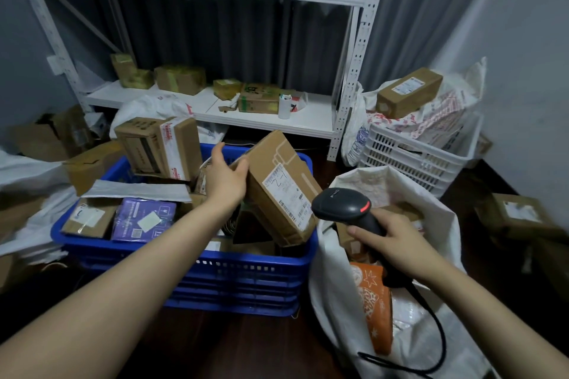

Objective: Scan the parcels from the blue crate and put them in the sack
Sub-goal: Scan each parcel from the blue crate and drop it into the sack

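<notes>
A white shelf rack [308,120] carrying small boxes stands behind the blue crate [240,271], which sits on the dark floor heaped with cardboard boxes, a purple packet [143,220] at its near left. Just right of the blue crate is the white sack [331,292], mouth open, with an orange packet [374,301] and some boxes inside. Farther back on that side is a white crate [409,160] piled with bags and a brown box. The parcel [277,175] being handled is a long brown carton in the right half of the blue crate. It is tilted, its long axis running from the crate's far rim down toward its near right corner, the high end at the back and the low end among the contents. Its white label [284,191] faces up and right, toward the sack. The left hand [226,178] reaches over the blue crate's middle on an outstretched arm and grips the parcel's high left edge, fingers curled on the carton, thumb lifted apart. The right hand [397,243] is above the sack's mouth, closed around the handle of a black scanner [341,204]. The scanner's head points left at the label, near it but apart, and a red light shows on it. A black cable [443,335] hangs from the handle across the sack.
</notes>
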